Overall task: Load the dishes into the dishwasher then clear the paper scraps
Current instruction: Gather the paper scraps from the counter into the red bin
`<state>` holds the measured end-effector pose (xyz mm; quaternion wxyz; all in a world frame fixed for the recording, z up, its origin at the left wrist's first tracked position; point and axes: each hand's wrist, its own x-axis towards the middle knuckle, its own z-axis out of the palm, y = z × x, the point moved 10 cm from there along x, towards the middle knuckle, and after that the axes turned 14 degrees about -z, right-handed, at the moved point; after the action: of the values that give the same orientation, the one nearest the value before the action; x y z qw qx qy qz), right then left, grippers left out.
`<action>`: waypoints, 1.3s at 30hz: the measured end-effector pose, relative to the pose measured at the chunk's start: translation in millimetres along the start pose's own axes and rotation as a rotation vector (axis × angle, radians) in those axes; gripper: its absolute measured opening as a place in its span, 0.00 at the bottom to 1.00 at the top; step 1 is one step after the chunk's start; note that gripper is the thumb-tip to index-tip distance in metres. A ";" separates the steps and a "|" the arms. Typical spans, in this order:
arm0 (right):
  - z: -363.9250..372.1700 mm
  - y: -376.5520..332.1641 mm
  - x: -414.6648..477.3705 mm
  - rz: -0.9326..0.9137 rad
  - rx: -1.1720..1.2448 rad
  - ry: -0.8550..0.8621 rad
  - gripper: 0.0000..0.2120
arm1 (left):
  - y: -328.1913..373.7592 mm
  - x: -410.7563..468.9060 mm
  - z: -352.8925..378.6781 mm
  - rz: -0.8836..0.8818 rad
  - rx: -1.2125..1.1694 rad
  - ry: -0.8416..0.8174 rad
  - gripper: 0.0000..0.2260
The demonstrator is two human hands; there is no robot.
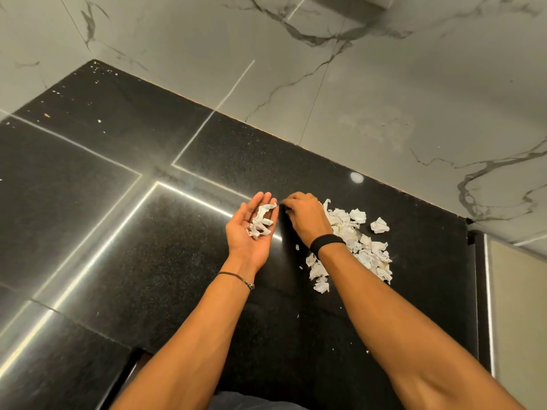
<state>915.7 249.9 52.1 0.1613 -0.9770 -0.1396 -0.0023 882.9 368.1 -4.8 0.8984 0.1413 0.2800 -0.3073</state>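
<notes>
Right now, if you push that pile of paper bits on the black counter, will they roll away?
Probably not far: the paper scraps are crumpled and jagged, so they would likely slide and tumble on the glossy counter. They look light; several rest loosely on the open left hand, so a breath might scatter them.

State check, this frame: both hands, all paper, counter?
left hand: palm up, fingers relaxed, carrying scraps
scraps in palm: crumpled, resting loose
right hand: knuckles up, fingers curled; any pinch hidden
scrap pile: loose on counter beside right hand
lone scrap: crumpled, apart from pile
counter: tiny paper bits scattered
</notes>
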 end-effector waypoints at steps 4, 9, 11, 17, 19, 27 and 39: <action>-11.5 -3.8 -14.4 0.040 0.092 0.182 0.09 | 6.2 3.3 -3.6 0.018 0.007 0.018 0.18; -44.3 -35.8 -42.7 0.114 0.679 0.473 0.08 | -4.3 11.2 1.3 0.008 0.060 0.040 0.19; -51.3 -38.3 -47.8 0.104 0.726 0.487 0.09 | -10.3 14.2 6.0 -0.012 0.054 0.024 0.19; -36.1 21.8 -41.7 0.260 0.301 0.230 0.15 | -11.3 14.8 8.5 -0.034 0.009 0.001 0.18; -17.5 19.1 -30.0 0.180 0.109 0.039 0.14 | -9.2 14.8 5.9 -0.036 0.006 0.004 0.18; -9.6 0.3 -37.1 0.007 -0.029 0.053 0.08 | -4.8 11.9 2.0 -0.021 0.029 0.022 0.18; -72.4 10.5 -59.2 0.191 0.386 0.505 0.06 | -32.6 18.4 22.5 -0.073 0.046 0.006 0.18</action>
<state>864.6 201.3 114.5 0.3723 -0.9057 -0.0010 -0.2028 883.7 324.7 -0.3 0.8823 0.1522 0.2805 -0.3459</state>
